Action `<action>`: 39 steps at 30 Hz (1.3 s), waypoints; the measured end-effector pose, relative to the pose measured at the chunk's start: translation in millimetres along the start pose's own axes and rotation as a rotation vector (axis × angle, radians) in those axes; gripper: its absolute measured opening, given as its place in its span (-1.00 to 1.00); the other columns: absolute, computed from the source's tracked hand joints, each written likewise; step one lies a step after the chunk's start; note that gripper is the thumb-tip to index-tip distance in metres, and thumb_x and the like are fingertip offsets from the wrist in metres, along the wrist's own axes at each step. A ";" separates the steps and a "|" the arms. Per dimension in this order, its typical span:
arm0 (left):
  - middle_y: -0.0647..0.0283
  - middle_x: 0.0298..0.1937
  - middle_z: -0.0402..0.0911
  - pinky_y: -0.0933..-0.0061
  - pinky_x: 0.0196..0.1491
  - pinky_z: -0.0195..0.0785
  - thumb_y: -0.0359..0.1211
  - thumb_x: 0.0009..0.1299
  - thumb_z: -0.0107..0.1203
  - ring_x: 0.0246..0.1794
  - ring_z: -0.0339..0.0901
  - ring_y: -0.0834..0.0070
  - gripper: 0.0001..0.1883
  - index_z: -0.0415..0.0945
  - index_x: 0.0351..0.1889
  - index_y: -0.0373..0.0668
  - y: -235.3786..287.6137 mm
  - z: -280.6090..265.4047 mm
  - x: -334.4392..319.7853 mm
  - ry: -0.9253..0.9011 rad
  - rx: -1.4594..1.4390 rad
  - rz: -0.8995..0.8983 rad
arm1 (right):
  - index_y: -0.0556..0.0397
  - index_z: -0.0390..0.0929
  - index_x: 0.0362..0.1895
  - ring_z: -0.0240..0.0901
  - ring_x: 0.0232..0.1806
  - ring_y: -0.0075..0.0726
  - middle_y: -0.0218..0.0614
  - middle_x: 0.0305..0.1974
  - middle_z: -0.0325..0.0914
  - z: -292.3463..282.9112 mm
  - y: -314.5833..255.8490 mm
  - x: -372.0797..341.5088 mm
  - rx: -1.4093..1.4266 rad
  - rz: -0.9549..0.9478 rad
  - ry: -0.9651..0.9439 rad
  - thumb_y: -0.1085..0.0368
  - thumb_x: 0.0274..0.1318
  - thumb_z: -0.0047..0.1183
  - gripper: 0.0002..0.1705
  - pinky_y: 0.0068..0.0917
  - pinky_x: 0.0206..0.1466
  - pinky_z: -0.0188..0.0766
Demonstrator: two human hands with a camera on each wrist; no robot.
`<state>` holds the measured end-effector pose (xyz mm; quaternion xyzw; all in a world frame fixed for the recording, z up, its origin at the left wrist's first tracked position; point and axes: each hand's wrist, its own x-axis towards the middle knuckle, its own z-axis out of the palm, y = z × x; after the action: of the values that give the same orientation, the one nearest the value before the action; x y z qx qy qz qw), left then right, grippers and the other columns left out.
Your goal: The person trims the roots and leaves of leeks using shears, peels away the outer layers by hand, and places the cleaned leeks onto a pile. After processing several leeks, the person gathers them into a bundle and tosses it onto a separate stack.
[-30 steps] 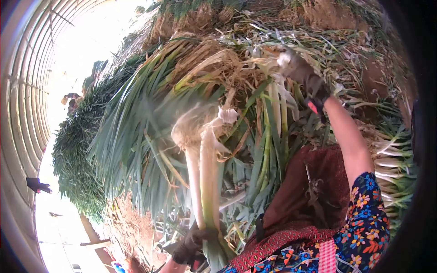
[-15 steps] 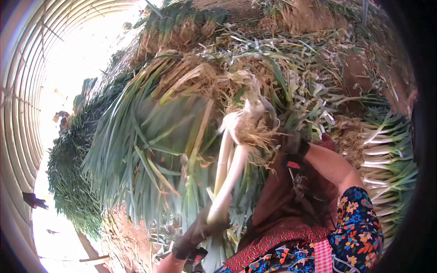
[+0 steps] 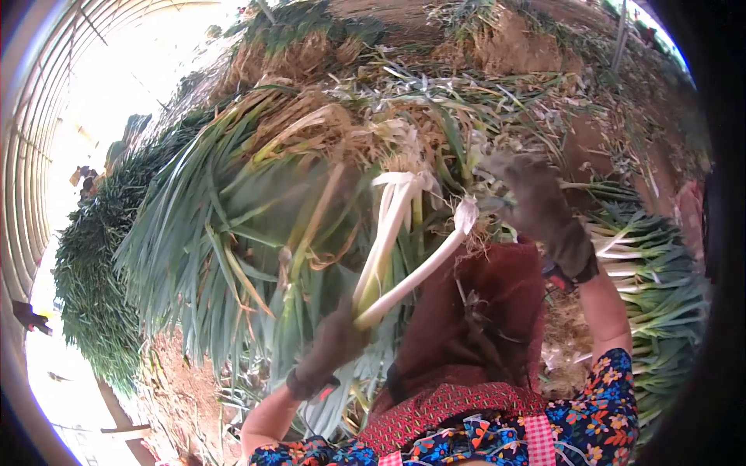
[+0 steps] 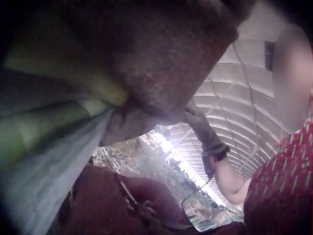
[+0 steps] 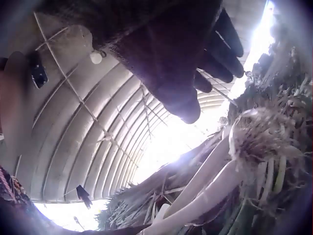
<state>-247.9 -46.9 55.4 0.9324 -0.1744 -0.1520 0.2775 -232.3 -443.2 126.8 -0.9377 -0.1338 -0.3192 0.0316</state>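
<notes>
My gloved left hand (image 3: 334, 342) grips a few long green onions (image 3: 423, 270) low on their pale stalks, green leaves trailing below the fist. Their white shanks slant up and right, fanned apart, with stringy roots (image 5: 261, 139) at the upper ends. In the left wrist view the glove (image 4: 161, 63) is wrapped around the stalks close to the camera. To the right of the roots, my gloved right hand (image 3: 536, 206) is raised with fingers extended; the right wrist view shows its fingers (image 5: 222, 54) spread, holding nothing.
A big heap of green onions (image 3: 194, 225) lies ahead and left. Cleaned onions (image 3: 653, 287) are lined up at the right. Peeled leaves and scraps (image 3: 497, 101) litter the ground beyond. A brown apron (image 3: 474, 311) covers the lap. Curved greenhouse ribs (image 5: 98, 117) arch overhead.
My right hand swept from the upper right down to the root ends, then moved away to the right. The held onions have fanned apart, while my left hand kept its grip and shifted slightly upward.
</notes>
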 end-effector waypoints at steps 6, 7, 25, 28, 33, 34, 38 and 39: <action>-0.16 -0.31 0.60 -0.14 -0.27 0.43 -0.36 0.21 0.27 -0.28 0.59 -0.26 -0.50 0.26 0.03 -0.23 15.0 50.3 6.9 0.061 0.058 0.296 | -0.03 0.57 0.09 0.62 -0.17 0.09 -0.03 -0.18 0.66 30.2 5.5 2.6 0.213 0.303 -0.404 -0.10 0.20 0.13 -0.47 -0.08 -0.10 0.52; -0.12 -0.33 0.58 -0.13 -0.29 0.42 -0.39 0.19 0.27 -0.30 0.58 -0.25 -0.50 0.25 0.02 -0.24 26.1 55.2 2.3 0.030 0.139 0.240 | -0.03 0.61 0.04 0.63 -0.22 0.09 -0.03 -0.23 0.66 34.0 13.2 3.4 0.220 0.315 -0.478 -0.09 0.22 0.11 -0.52 -0.08 -0.14 0.53; 0.05 -0.13 0.68 0.28 -0.05 0.48 -0.34 0.24 0.24 -0.11 0.61 0.38 -0.55 0.44 0.08 -0.23 48.6 38.2 69.8 -0.363 -0.155 0.184 | -0.15 0.32 0.42 0.28 0.38 -0.07 -0.20 0.32 0.36 -33.0 -9.9 -46.9 -0.228 -0.211 -0.027 0.08 0.12 0.19 -0.25 0.05 0.32 0.32; 0.18 -0.14 0.65 0.39 -0.07 0.42 -0.38 0.28 0.21 -0.15 0.50 0.54 -0.59 0.49 0.10 -0.22 56.2 56.2 102.5 -0.438 -0.427 0.401 | -0.28 0.39 0.35 0.25 0.41 -0.13 -0.24 0.30 0.37 10.7 -63.2 -70.9 -0.055 -0.277 -0.093 0.12 0.19 0.09 -0.40 0.06 0.36 0.32; 0.15 -0.07 0.67 0.51 -0.04 0.46 -0.11 0.39 0.13 -0.04 0.57 0.58 -0.45 0.46 0.16 -0.38 78.4 56.1 131.9 -0.832 -0.715 0.817 | -0.46 0.43 0.28 0.28 0.39 -0.11 -0.30 0.27 0.39 36.7 -60.4 -57.0 -0.146 -0.538 0.044 0.16 0.25 0.02 -0.51 0.07 0.34 0.38; 0.13 -0.05 0.68 0.52 -0.02 0.46 -0.09 0.43 0.09 0.00 0.57 0.57 -0.43 0.45 0.19 -0.39 74.0 56.7 135.7 -0.895 -0.698 0.875 | -0.45 0.42 0.27 0.32 0.35 -0.13 -0.33 0.27 0.39 21.7 -65.6 -47.8 -0.127 -0.543 0.082 0.15 0.24 0.03 -0.51 0.05 0.31 0.41; 0.20 -0.12 0.65 0.39 -0.01 0.42 -0.29 0.40 0.17 -0.11 0.53 0.48 -0.73 0.60 -0.10 -0.32 76.3 58.6 140.5 -0.830 -0.679 1.145 | -0.36 0.49 0.15 0.42 0.14 -0.18 -0.32 0.03 0.44 27.1 -56.9 -43.7 -0.199 -0.600 0.201 0.17 0.04 0.17 -0.49 -0.03 0.20 0.49; 0.21 -0.12 0.64 0.37 -0.01 0.41 -0.35 0.39 0.20 -0.13 0.51 0.48 -0.80 0.64 -0.13 -0.29 80.4 58.8 149.6 -0.734 -0.617 1.368 | -0.34 0.51 0.13 0.43 0.09 -0.19 -0.33 -0.03 0.44 34.2 -52.8 -42.7 -0.224 -0.623 0.229 0.18 -0.01 0.19 -0.48 -0.05 0.17 0.51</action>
<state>-156.1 -198.7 26.3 0.3944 -0.7319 -0.2850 0.4769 -258.8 -397.4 72.3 -0.8074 -0.3735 -0.4293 -0.1556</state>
